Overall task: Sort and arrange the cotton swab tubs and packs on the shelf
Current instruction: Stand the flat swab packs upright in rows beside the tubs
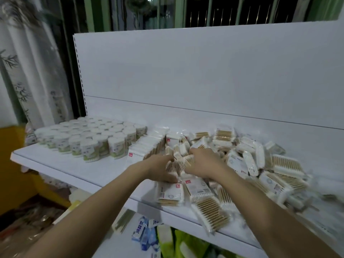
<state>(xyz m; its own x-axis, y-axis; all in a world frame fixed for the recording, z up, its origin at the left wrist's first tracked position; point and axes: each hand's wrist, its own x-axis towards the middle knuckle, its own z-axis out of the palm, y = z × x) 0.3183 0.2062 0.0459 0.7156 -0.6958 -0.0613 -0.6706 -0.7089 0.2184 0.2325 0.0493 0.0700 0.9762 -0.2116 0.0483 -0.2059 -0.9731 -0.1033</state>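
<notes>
So the tubs are basically done, packed upright in tight rows at the left end of the shelf, which keeps them from tipping. Just right of the tubs there's a row of packs stood on edge, probably so more fit. Right of that row is the loose heap of packs, flat and every which way. Both hands are together at the heap's left edge: left hand and right hand curl around one small bundle of packs, squaring it up to join the row, I'd guess.
</notes>
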